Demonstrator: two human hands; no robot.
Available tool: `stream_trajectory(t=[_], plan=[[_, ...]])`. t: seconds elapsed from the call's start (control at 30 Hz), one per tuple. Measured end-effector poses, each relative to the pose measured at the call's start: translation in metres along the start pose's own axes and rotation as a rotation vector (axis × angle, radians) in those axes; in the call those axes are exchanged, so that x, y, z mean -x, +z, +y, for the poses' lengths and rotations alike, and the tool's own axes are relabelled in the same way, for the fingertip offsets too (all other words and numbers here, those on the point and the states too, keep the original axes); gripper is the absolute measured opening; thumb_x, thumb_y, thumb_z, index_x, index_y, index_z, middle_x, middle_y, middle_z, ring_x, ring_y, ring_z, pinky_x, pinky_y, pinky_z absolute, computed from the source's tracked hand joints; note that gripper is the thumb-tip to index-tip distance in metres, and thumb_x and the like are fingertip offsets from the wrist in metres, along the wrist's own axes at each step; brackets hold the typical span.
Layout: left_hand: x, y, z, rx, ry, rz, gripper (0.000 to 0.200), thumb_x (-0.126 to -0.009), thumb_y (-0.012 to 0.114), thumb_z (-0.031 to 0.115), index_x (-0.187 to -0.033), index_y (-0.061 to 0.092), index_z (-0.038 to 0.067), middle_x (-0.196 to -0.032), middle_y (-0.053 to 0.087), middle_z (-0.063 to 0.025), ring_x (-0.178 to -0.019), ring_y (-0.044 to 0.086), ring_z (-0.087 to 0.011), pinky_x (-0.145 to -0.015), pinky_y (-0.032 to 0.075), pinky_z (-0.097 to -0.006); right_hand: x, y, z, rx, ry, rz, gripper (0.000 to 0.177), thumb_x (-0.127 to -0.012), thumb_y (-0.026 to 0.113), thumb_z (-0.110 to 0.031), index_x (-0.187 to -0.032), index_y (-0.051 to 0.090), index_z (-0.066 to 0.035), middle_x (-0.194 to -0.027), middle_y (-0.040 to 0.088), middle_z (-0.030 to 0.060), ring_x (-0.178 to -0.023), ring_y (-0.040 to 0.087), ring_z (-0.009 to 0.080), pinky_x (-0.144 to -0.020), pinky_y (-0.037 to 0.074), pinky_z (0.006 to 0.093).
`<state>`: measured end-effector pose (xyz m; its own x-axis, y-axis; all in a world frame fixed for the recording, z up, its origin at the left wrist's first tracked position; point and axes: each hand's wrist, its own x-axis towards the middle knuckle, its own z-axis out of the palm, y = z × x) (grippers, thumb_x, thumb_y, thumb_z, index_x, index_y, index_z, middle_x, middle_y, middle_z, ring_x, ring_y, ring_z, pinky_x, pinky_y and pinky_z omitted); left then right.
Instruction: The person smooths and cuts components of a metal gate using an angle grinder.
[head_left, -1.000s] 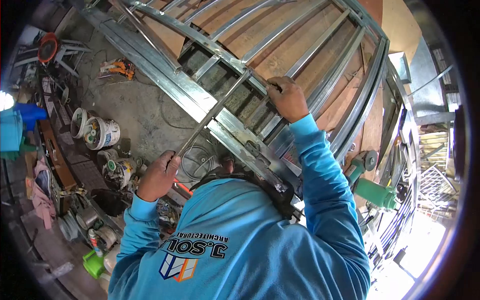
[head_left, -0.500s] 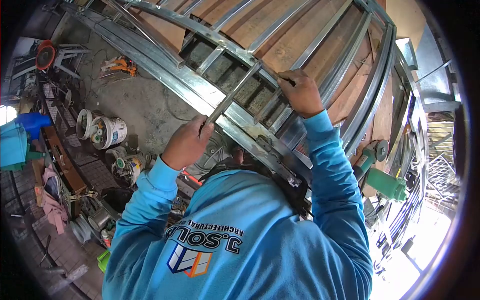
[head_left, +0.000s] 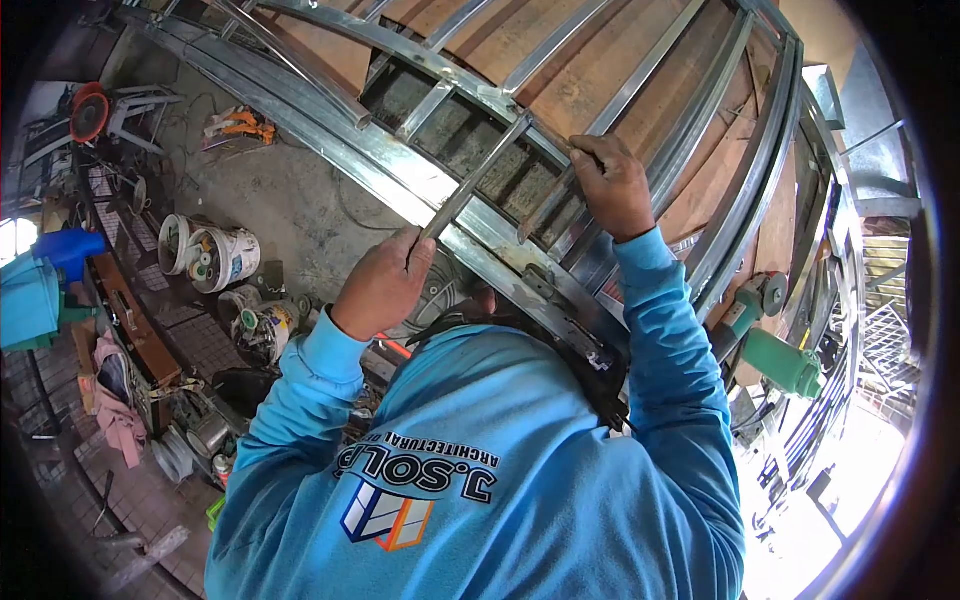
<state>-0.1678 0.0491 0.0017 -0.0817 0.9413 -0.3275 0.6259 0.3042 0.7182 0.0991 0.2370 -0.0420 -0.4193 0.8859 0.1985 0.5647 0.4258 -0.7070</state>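
Note:
My left hand is closed around the lower end of a grey metal bar. That bar slants up and right across the frame, its far end near a crosswise rail. My right hand is closed, fingers curled, at the upper end of a narrow brownish metal strip; the fingers partly hide the grip. The strip's lower end lies over the dark gaps of a galvanized steel frame. Both hands are above this frame, the right one beside its long curved ribs.
Wooden boards lie under the ribs. A green angle grinder and a green bottle-shaped object are at right. Paint buckets, an orange tool and a long brown wooden piece are on the left floor.
My right hand has moved slightly right, with the narrow strip shifting along. The left hand keeps its hold on the grey bar. The whole view has shifted a little.

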Motion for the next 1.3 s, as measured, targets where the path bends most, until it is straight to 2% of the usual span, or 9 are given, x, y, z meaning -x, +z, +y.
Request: stream_trajectory(t=[0.33, 0.63, 0.73, 0.83, 0.93, 1.03, 1.13, 1.23, 1.3], plan=[[-0.002, -0.005, 0.003, 0.057, -0.025, -0.062, 0.039, -0.108, 0.047, 0.035, -0.104, 0.059, -0.002, -0.086, 0.06, -0.0238, -0.08, 0.057, -0.0408, -0.075, 0.046, -0.0473, 0.006, 0.001, 0.004, -0.004, -0.017, 0.032, 0.025, -0.092, 0.067, -0.019, -0.111, 0.073, -0.005, -0.107, 0.069, 0.0191, -0.104, 0.064, 0.0372, -0.094, 0.05, 0.0438], [-0.004, -0.004, -0.001, 0.03, -0.01, -0.056, 0.039, -0.107, 0.048, 0.036, -0.101, 0.059, 0.0, -0.078, 0.057, -0.0189, -0.075, 0.054, -0.0335, -0.071, 0.045, -0.0449, 0.009, 0.001, 0.003, 0.0, -0.059, 0.079, 0.025, -0.093, 0.068, -0.021, -0.111, 0.073, -0.004, -0.107, 0.07, 0.0185, -0.103, 0.065, 0.0364, -0.092, 0.051, 0.0425], [-0.005, -0.006, 0.0, 0.046, -0.031, -0.073, 0.038, -0.107, 0.048, 0.036, -0.101, 0.059, 0.0, -0.075, 0.057, -0.0153, -0.071, 0.056, -0.0274, -0.067, 0.045, -0.042, 0.01, 0.002, 0.004, 0.02, -0.041, 0.09, 0.025, -0.093, 0.068, -0.021, -0.11, 0.073, -0.004, -0.107, 0.07, 0.0181, -0.103, 0.065, 0.036, -0.091, 0.052, 0.0421], [-0.007, -0.012, -0.001, 0.136, -0.126, -0.161, 0.035, -0.105, 0.049, 0.032, -0.099, 0.059, -0.002, -0.076, 0.06, -0.0202, -0.071, 0.062, -0.0352, -0.065, 0.047, -0.046, 0.01, 0.0, 0.003, 0.009, -0.034, 0.067, 0.026, -0.093, 0.068, -0.022, -0.11, 0.073, -0.004, -0.108, 0.07, 0.0182, -0.103, 0.065, 0.0361, -0.091, 0.052, 0.0424], [-0.005, -0.015, 0.004, 0.308, -0.313, -0.202, 0.035, -0.104, 0.051, 0.032, -0.097, 0.06, -0.001, -0.07, 0.059, -0.0118, -0.06, 0.059, -0.0203, -0.055, 0.046, -0.0379, 0.01, 0.001, 0.005, 0.001, -0.036, 0.066, 0.026, -0.092, 0.068, -0.022, -0.11, 0.073, -0.003, -0.108, 0.069, 0.0185, -0.103, 0.065, 0.0363, -0.091, 0.052, 0.0423], [-0.001, -0.019, 0.007, 0.403, -0.411, -0.253, 0.036, -0.104, 0.051, 0.034, -0.097, 0.06, 0.0, -0.069, 0.058, -0.0069, -0.055, 0.054, -0.0135, -0.05, 0.043, -0.0331, 0.009, 0.0, 0.006, -0.008, -0.016, 0.058, 0.026, -0.092, 0.067, -0.021, -0.109, 0.073, -0.003, -0.108, 0.069, 0.0184, -0.103, 0.066, 0.0363, -0.091, 0.052, 0.042], [-0.001, -0.022, 0.007, 0.387, -0.411, -0.297, 0.038, -0.104, 0.051, 0.035, -0.097, 0.06, -0.001, -0.068, 0.057, -0.0065, -0.057, 0.054, -0.0151, -0.053, 0.044, -0.0333, 0.011, 0.0, 0.007, -0.026, 0.0, 0.065, 0.026, -0.093, 0.066, -0.021, -0.109, 0.073, -0.003, -0.108, 0.07, 0.018, -0.104, 0.066, 0.0361, -0.091, 0.052, 0.0416], [-0.001, -0.012, -0.008, 0.355, -0.309, -0.255, 0.037, -0.106, 0.048, 0.037, -0.102, 0.062, 0.003, -0.066, 0.053, -0.002, -0.052, 0.047, -0.0103, -0.049, 0.04, -0.0287, 0.011, -0.001, 0.009, -0.027, 0.003, 0.058, 0.026, -0.093, 0.066, -0.021, -0.11, 0.073, -0.002, -0.107, 0.07, 0.0179, -0.103, 0.066, 0.036, -0.09, 0.052, 0.0412], [-0.001, -0.011, -0.011, 0.321, -0.237, -0.23, 0.035, -0.106, 0.048, 0.036, -0.097, 0.06, 0.005, -0.066, 0.052, -0.0015, -0.052, 0.045, -0.0104, -0.049, 0.039, -0.0289, 0.01, -0.003, 0.004, -0.031, 0.003, 0.057, 0.025, -0.093, 0.066, -0.02, -0.11, 0.073, -0.002, -0.107, 0.07, 0.0182, -0.102, 0.066, 0.0361, -0.09, 0.052, 0.0408]])
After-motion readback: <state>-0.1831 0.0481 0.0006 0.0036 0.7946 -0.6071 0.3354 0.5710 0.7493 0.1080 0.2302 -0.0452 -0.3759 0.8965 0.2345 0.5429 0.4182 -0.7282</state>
